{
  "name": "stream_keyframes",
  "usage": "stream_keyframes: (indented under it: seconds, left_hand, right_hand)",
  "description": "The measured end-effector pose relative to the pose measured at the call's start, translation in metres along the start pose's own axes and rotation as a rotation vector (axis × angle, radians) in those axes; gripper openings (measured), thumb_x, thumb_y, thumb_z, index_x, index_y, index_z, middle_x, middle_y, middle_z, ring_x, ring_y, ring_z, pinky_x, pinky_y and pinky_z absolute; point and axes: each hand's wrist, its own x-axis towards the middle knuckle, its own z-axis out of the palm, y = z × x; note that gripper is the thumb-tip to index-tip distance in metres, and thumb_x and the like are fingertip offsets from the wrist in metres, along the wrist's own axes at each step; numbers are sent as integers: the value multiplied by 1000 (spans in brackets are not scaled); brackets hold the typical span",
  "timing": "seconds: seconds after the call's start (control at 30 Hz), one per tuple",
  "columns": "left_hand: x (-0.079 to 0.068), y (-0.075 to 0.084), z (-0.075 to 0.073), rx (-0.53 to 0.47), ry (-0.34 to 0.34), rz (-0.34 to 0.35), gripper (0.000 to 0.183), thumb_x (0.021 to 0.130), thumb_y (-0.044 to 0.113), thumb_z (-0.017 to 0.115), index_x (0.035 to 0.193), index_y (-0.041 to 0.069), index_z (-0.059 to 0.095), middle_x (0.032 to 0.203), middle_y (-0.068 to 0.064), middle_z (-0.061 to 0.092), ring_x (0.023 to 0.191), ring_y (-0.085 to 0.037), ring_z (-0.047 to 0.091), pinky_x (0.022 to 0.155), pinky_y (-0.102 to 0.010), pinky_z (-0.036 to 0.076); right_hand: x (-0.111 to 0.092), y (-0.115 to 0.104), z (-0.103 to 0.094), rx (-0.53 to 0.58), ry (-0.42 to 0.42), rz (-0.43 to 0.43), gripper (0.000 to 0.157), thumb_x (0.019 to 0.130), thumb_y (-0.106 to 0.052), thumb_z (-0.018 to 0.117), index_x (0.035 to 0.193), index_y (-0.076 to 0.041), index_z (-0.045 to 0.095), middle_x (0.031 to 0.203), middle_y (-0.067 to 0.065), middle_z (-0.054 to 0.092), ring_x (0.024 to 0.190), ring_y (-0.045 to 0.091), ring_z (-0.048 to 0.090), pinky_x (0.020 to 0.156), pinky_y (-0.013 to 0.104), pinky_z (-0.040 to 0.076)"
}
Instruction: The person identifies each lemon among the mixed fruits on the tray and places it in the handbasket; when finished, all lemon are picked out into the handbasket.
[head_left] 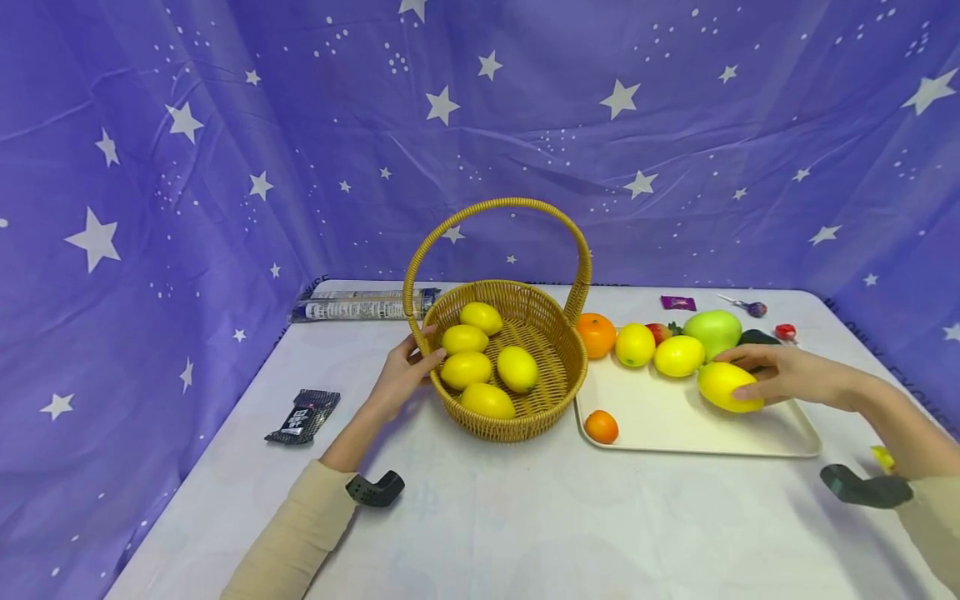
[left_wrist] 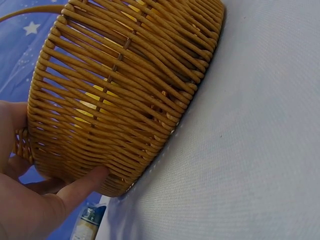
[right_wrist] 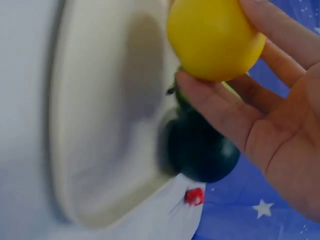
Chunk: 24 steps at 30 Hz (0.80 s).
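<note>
The white tabletop (head_left: 480,517) carries everything. At the frame's centre stands a round, golden-brown wicker basket (head_left: 507,429) with five yellow lemons inside; my left hand (head_left: 401,375) grips its left rim, and an uneven pull there could tip it and set its load rolling. Right of centre lies a rectangular cream tray (head_left: 660,417). Along its upper edge, a large, smooth green fruit (head_left: 712,325) is at risk of being knocked if my right hand (head_left: 787,375) swings low. That hand pinches an oval yellow lemon (head_left: 723,387) above the tray; its skin looks slick, so a loosened pinch could drop it. Smallest item noted: a round orange fruit (head_left: 602,427) in the tray's lower-left corner, liable to roll if bumped.
</note>
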Motion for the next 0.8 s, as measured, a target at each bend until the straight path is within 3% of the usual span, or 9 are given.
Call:
stream_keyframes:
  seconds: [0.17, 0.37, 0.57, 0.8]
  left_hand:
    - [-1, 0, -1, 0, -8, 10, 56, 100, 14, 56, 150, 6, 33, 147, -23, 36, 124, -38, 50, 86, -38, 55]
    - [0, 0, -1, 6, -14, 12, 56, 99, 15, 56, 150, 5, 33, 147, -23, 37, 124, -39, 50, 88, -41, 55]
    - [0, 0, -1, 17, -8, 15, 56, 99, 15, 57, 149, 5, 34, 146, -23, 38, 123, -38, 51, 85, -40, 56]
    - [-1, 1, 0, 12, -4, 17, 56, 99, 15, 57, 149, 4, 34, 146, -24, 39, 121, -38, 52, 85, -39, 56]
  right_hand:
    - [13, -31, -3, 24, 78, -92, 56, 94, -16, 64, 143, -4, 41, 134, 27, 47, 107, 14, 56, 79, 31, 56]
    - [41, -81, 4, 89, 54, -172, 55, 94, -17, 65, 143, -9, 42, 139, 25, 44, 115, 30, 54, 85, 38, 55]
    - [77, -125, 21, 97, -56, -264, 54, 92, -18, 68, 142, -13, 47, 140, 16, 48, 124, 38, 48, 98, 50, 46]
    - [120, -159, 51, 67, -243, -351, 57, 90, -20, 71, 140, -7, 49, 139, 10, 50, 126, 33, 46, 98, 40, 47]
